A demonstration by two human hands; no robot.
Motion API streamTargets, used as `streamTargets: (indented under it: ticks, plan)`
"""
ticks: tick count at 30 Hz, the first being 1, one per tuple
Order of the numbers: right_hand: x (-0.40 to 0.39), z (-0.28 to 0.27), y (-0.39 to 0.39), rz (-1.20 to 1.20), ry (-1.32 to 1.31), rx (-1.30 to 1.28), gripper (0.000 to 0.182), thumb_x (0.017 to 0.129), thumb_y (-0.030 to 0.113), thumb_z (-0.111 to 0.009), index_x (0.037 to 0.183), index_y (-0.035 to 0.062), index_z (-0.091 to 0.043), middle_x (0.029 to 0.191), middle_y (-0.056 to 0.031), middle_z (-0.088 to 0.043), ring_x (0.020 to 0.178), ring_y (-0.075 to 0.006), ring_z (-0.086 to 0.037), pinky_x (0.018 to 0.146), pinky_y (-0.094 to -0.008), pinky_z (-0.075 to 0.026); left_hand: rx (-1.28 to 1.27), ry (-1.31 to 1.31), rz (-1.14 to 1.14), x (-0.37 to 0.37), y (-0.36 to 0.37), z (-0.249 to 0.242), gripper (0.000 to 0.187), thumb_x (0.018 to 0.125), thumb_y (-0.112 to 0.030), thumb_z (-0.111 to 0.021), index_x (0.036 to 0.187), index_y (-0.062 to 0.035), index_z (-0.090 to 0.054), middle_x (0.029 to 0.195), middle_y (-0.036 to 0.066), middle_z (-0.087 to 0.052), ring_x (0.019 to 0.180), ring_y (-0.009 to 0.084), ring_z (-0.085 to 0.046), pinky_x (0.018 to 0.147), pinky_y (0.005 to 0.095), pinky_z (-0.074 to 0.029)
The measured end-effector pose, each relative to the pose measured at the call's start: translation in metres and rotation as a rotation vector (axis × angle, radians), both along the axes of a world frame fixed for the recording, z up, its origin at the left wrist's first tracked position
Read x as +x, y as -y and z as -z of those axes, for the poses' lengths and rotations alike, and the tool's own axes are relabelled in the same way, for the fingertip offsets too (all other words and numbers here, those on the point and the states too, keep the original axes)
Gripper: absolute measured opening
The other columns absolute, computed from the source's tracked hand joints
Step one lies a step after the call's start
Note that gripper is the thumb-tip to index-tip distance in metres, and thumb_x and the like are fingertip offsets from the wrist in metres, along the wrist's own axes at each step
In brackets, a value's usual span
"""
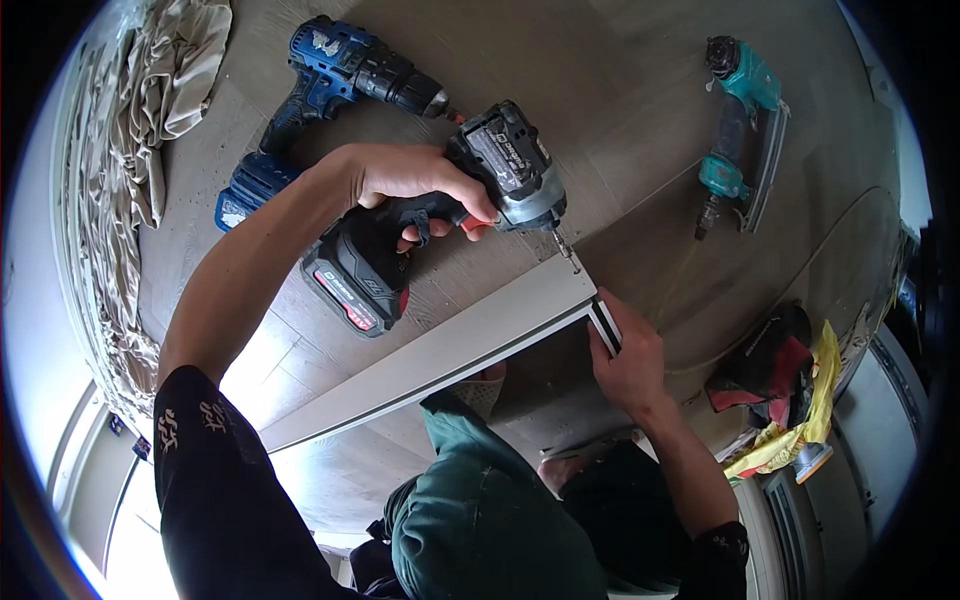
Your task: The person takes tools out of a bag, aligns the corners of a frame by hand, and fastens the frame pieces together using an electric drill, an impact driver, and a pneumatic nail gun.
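My left hand [428,185] is wrapped round the grip of a black and grey cordless impact driver [505,165], its index finger by the red trigger. The driver's bit [566,250] points down at the end of a long white frame piece [440,360], at the corner. My right hand [630,355] grips a short frame piece [604,325] where it meets the long one, fingers behind and thumb in front. A screw at the bit's tip is too small to make out.
A blue cordless drill [340,75] lies beyond my left hand. At the right are a teal air nailer [735,130] with a hose and a black-red bag [765,365] beside yellow plastic [815,400]. Crumpled beige cloth [160,90] lies along the left.
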State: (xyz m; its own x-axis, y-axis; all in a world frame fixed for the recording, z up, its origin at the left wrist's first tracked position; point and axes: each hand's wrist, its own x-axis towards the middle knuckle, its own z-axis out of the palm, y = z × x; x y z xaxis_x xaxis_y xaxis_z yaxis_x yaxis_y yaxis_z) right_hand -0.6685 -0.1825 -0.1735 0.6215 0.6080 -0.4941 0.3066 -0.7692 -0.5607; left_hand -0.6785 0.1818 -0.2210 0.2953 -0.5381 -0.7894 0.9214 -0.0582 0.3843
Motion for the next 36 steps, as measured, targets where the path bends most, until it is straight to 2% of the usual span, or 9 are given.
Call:
streamTargets:
  ticks: [26, 29, 34, 36]
  plan:
    - [0.003, -0.003, -0.004, 0.001, -0.033, -0.020, 0.043, 0.088, 0.009, -0.066, 0.130, 0.0022, -0.061, 0.102, -0.0231, -0.070, 0.089, -0.0410, -0.069, 0.077, -0.0462, -0.056, -0.038, -0.086, 0.004, -0.006, 0.020, -0.001, 0.033, 0.083, -0.043, -0.076, 0.090, -0.0111, -0.072, 0.085, -0.002, -0.066, 0.066, 0.0061, -0.054, 0.048, 0.0247, -0.044]
    - [0.005, -0.003, -0.006, -0.001, -0.025, -0.016, 0.043, 0.088, 0.009, -0.066, 0.130, 0.0024, -0.061, 0.100, -0.0230, -0.071, 0.086, -0.0411, -0.069, 0.076, -0.0467, -0.056, -0.035, -0.104, -0.067, -0.010, 0.022, -0.002, 0.027, 0.085, -0.030, -0.075, 0.092, -0.0047, -0.071, 0.084, 0.004, -0.068, 0.055, 0.0067, -0.055, 0.040, 0.0217, -0.042]
    - [0.004, -0.001, -0.007, -0.013, -0.013, -0.020, 0.042, 0.088, 0.009, -0.066, 0.129, 0.0025, -0.061, 0.096, -0.0231, -0.071, 0.084, -0.0414, -0.069, 0.074, -0.0473, -0.056, -0.047, -0.064, -0.096, -0.010, 0.023, 0.001, 0.028, 0.085, -0.030, -0.075, 0.092, -0.0037, -0.072, 0.085, 0.005, -0.069, 0.053, 0.0067, -0.054, 0.040, 0.0218, -0.042]
    - [0.002, -0.002, -0.005, -0.013, -0.016, -0.030, 0.042, 0.088, 0.009, -0.066, 0.129, 0.0025, -0.061, 0.096, -0.0231, -0.070, 0.084, -0.0415, -0.069, 0.074, -0.0474, -0.056, -0.055, -0.063, -0.045, -0.013, 0.021, 0.003, 0.032, 0.084, -0.039, -0.075, 0.091, -0.0085, -0.072, 0.086, 0.000, -0.068, 0.060, 0.0062, -0.054, 0.045, 0.0239, -0.044]
